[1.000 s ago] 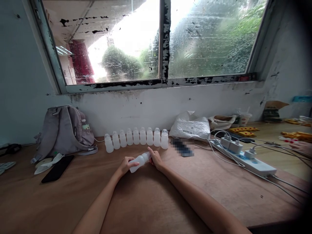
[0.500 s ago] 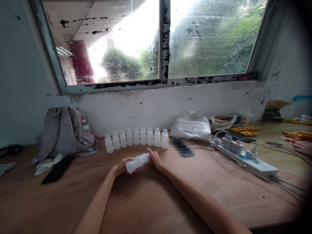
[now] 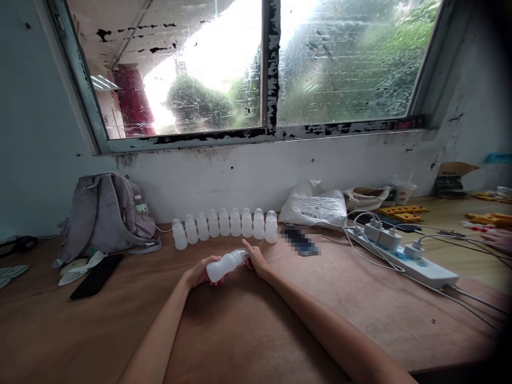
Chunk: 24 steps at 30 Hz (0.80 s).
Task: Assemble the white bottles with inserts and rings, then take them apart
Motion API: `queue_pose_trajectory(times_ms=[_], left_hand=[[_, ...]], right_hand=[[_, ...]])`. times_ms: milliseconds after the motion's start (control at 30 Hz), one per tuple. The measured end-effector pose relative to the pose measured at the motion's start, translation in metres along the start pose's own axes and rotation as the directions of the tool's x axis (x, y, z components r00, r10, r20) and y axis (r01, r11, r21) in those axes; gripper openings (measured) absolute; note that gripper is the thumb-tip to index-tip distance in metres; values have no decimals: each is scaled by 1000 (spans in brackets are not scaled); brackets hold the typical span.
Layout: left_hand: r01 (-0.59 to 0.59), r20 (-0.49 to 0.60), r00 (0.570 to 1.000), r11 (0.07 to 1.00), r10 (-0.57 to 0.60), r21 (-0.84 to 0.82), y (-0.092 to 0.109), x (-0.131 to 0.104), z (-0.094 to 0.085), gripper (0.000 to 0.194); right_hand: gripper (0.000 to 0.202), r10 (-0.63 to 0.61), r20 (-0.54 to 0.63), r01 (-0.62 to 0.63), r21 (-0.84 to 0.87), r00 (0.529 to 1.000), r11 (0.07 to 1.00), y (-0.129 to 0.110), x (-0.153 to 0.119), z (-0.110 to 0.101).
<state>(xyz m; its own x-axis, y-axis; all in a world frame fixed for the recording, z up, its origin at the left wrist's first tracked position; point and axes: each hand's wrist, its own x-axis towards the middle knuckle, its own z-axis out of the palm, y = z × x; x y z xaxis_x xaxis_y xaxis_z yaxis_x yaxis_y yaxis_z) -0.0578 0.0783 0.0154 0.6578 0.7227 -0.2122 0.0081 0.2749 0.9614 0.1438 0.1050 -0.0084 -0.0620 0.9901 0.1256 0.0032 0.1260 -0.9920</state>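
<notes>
A frosted white baby bottle [image 3: 222, 268] with a clear cap is held tilted above the table, its cap end toward the right. My left hand [image 3: 198, 273] is closed around the bottle's body, with fingertips showing underneath. At the cap end, my right hand [image 3: 256, 260] grips the clear cap, and one of its fingers points up and away. Part of the right hand's grip is hidden behind the cap. Beyond my hands, several similar baby bottles [image 3: 236, 224] stand upright in a slightly curved row, with clear caps on top.
A grey backpack [image 3: 106, 213] and a black phone [image 3: 96, 277] are at left on the brown table [image 3: 224, 341]. To the right are a silver padded bag [image 3: 316, 205], a blurred dark item [image 3: 301, 241], and a white power strip [image 3: 424, 271] with cables. Another person's hand [image 3: 498, 238] shows at far right.
My hands and the bottle keep almost the same pose. The whole view has shifted very slightly; the standing bottles have not moved.
</notes>
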Motion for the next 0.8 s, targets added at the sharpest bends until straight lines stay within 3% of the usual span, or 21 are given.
queue_pose_trajectory(times_ms=[533, 800], left_hand=[[40, 31, 999, 999, -39, -12, -3, 2, -7, 56], [-67, -54, 997, 947, 52, -315, -5, -6, -20, 54]], right_hand=[[55, 32, -23, -30, 88, 999, 996, 5, 4, 0], [43, 27, -79, -11, 187, 997, 982, 4, 14, -12]])
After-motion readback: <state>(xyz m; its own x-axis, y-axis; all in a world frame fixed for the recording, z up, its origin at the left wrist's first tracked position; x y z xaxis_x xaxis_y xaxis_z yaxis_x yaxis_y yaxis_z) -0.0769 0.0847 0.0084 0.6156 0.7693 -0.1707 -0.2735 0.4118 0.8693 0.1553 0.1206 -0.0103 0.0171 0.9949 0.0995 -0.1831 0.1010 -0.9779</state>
